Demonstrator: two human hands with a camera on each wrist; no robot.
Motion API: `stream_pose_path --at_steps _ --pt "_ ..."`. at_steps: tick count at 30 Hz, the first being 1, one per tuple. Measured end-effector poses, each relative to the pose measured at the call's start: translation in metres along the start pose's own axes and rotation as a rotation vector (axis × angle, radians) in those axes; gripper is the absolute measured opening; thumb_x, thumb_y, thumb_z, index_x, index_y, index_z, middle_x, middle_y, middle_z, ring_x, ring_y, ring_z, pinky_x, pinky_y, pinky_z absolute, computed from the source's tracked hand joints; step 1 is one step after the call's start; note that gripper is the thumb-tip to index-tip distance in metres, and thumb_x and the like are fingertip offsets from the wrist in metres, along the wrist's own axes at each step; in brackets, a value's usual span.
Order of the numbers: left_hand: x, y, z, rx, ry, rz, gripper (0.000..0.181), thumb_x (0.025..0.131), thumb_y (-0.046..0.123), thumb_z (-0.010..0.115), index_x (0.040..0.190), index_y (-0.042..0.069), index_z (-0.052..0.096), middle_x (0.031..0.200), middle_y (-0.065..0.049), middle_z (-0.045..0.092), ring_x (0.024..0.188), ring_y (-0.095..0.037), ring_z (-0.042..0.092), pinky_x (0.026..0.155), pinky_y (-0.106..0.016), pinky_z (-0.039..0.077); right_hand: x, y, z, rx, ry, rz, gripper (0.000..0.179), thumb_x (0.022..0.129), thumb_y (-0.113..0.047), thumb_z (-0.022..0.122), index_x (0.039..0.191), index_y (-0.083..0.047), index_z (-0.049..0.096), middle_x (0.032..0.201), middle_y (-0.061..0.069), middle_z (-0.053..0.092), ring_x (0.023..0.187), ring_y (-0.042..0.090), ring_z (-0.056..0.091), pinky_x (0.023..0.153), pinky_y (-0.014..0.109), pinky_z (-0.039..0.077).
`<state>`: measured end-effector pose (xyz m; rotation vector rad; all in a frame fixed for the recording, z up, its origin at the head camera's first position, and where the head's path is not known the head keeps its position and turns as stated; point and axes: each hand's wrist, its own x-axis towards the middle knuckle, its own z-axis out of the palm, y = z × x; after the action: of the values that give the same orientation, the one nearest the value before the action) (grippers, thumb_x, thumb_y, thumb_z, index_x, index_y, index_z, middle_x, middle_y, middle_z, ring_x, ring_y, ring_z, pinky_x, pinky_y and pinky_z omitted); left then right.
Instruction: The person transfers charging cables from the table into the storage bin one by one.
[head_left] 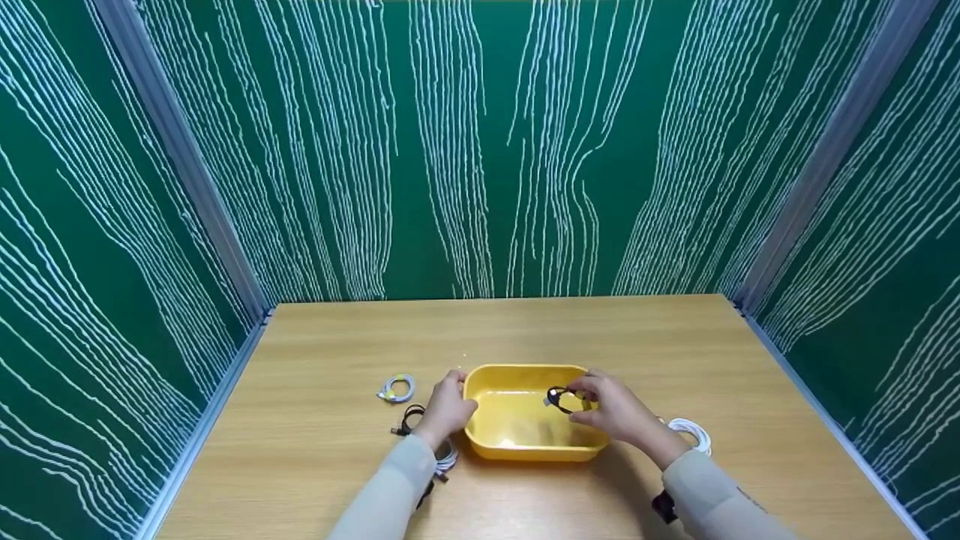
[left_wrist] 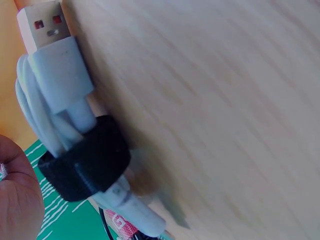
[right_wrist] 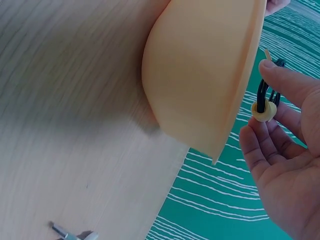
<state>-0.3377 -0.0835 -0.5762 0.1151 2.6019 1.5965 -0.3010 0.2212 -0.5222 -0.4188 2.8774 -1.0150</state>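
A yellow plastic basin (head_left: 532, 454) stands on the table. My left hand (head_left: 448, 406) grips its left rim, thumb on the inner side. Over the basin's right part, my right hand (head_left: 615, 409) pinches a small coiled black cable (head_left: 556, 396) with a light metal plug. In the right wrist view, a yellowish tie (right_wrist: 264, 111) is round the black cable, between thumb and fingers. Beneath my left wrist lies a white USB cable (left_wrist: 60, 70) bundled by a black strap (left_wrist: 85, 160), large in the left wrist view; my sleeve partly hides it in the head view.
Left of the basin lie a pale coiled cable (head_left: 397, 388) with yellow ties and a black cable (head_left: 412, 415). A white coiled cable (head_left: 691, 433) lies to the right, partly behind my right forearm. Green walls with white wavy lines (head_left: 450, 150) enclose the wooden table (head_left: 315, 360).
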Motion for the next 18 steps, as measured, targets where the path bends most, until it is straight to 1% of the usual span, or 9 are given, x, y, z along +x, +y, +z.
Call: stream_pose_path --at_steps 3,7,10,14,15,18 --pt "0.0 -0.001 0.0 -0.001 0.0 0.006 0.045 0.088 -0.01 0.066 0.131 -0.006 0.057 0.124 -0.029 0.071 0.102 -0.034 0.076 0.077 -0.037 0.069 0.001 -0.002 0.004 0.001 -0.004 -0.009 0.04 0.086 -0.006 0.091 0.125 -0.004 0.078 0.118 0.009 0.07 0.101 0.023 0.065 0.101 0.05 0.063" --pt "-0.001 -0.001 -0.001 0.003 -0.004 0.012 0.044 0.088 -0.01 0.067 0.131 -0.006 0.056 0.122 -0.029 0.071 0.101 -0.034 0.076 0.077 -0.038 0.069 0.003 -0.003 0.008 -0.014 -0.018 -0.068 0.04 0.087 -0.006 0.09 0.124 -0.001 0.077 0.118 0.013 0.071 0.1 0.023 0.065 0.096 0.05 0.064" --pt "-0.001 -0.002 -0.001 0.004 -0.008 0.032 0.043 0.088 -0.01 0.066 0.129 -0.006 0.056 0.12 -0.029 0.073 0.098 -0.032 0.076 0.077 -0.037 0.069 0.004 -0.004 0.012 -0.025 -0.008 -0.149 0.04 0.085 -0.004 0.09 0.122 0.002 0.077 0.115 0.016 0.071 0.097 0.024 0.066 0.09 0.049 0.064" --pt "0.0 -0.003 -0.001 0.01 -0.009 0.056 0.042 0.087 -0.009 0.066 0.129 -0.007 0.056 0.116 -0.028 0.075 0.095 -0.03 0.077 0.076 -0.037 0.069 0.005 -0.007 0.016 -0.027 0.005 -0.194 0.04 0.084 -0.002 0.09 0.121 0.004 0.076 0.113 0.015 0.071 0.097 0.023 0.066 0.088 0.05 0.064" --pt "0.0 -0.003 -0.001 0.013 -0.007 0.054 0.043 0.087 -0.009 0.066 0.129 -0.007 0.056 0.116 -0.027 0.075 0.094 -0.03 0.076 0.076 -0.037 0.069 0.005 -0.008 0.017 -0.031 0.002 -0.192 0.04 0.085 -0.003 0.09 0.122 0.004 0.076 0.113 0.014 0.071 0.097 0.023 0.066 0.088 0.05 0.064" --pt "0.0 -0.003 0.0 0.018 -0.002 0.055 0.044 0.087 -0.009 0.066 0.13 -0.008 0.056 0.114 -0.026 0.074 0.094 -0.03 0.076 0.077 -0.037 0.069 0.007 -0.011 0.019 -0.044 -0.003 -0.205 0.041 0.084 -0.004 0.09 0.122 0.003 0.076 0.111 0.012 0.071 0.095 0.021 0.065 0.086 0.045 0.064"
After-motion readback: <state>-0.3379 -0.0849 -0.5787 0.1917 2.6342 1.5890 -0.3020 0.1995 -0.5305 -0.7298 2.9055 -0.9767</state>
